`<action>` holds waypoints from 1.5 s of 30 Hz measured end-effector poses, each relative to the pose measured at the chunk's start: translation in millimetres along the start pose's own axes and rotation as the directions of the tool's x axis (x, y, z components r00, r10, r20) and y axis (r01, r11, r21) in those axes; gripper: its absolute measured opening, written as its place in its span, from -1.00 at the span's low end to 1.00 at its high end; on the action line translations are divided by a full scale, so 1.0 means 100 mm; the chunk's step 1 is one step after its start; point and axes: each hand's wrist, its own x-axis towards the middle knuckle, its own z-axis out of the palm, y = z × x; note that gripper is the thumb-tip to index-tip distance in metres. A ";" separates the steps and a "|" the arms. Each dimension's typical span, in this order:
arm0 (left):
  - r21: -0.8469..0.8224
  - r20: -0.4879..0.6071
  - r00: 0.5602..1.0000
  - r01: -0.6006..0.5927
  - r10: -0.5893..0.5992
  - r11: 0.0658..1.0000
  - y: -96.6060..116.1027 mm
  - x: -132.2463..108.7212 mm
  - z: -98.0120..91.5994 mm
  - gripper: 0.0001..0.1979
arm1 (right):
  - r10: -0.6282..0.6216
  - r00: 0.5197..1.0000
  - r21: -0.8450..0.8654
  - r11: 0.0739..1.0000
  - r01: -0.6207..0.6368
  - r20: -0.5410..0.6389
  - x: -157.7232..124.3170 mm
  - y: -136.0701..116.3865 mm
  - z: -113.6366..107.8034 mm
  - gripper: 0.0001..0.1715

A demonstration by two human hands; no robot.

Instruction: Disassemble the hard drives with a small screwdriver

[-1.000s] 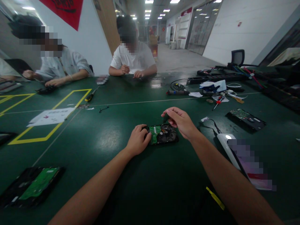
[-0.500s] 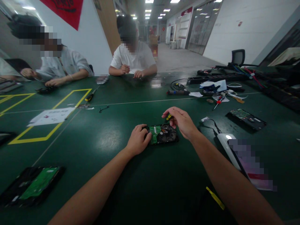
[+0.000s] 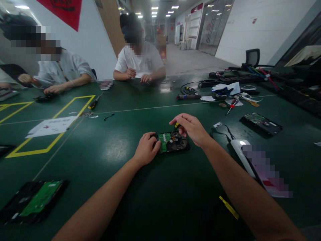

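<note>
A hard drive [image 3: 178,142] lies on the green table, its green circuit board facing up. My left hand [image 3: 147,149] is closed round the drive's left end, thumb at the near edge and fingers over the far side. Above the drive's right part, my right hand [image 3: 192,129] pinches a screwdriver with a yellow and black handle [image 3: 176,126]. The screwdriver points down at the drive; its tip is too small to make out.
Another hard drive [image 3: 261,124] lies to the right, near a white phone-like device [image 3: 247,164] with a cable. A third drive [image 3: 41,201] lies at front left. Tools and cables [image 3: 225,88] clutter the back right. Two people sit across the table [image 3: 120,174].
The view has shifted slightly. My right hand and the screwdriver stay over the drive with little visible movement, and my left hand keeps its hold on the drive.
</note>
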 end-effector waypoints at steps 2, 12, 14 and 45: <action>0.001 -0.001 1.000 0.003 -0.003 1.000 0.00 0.00 0.00 -0.73 | -0.003 1.000 0.029 1.000 0.003 0.011 0.00 0.02 0.02 -0.66; 0.001 0.005 1.000 -0.003 0.003 1.000 -0.04 -0.01 0.04 -0.72 | 0.035 0.997 0.199 0.979 -0.048 0.068 0.02 0.02 0.02 -0.67; 0.006 0.002 1.000 -0.006 0.006 1.000 -0.04 -0.01 0.04 -0.72 | 0.034 0.998 0.189 0.981 -0.043 0.050 0.01 0.02 0.01 -0.67; -0.086 -0.023 0.999 0.043 -0.045 0.995 -0.02 0.00 0.03 -0.73 | -0.339 0.940 -0.478 0.832 0.283 -0.034 -0.07 -0.10 -0.05 -0.76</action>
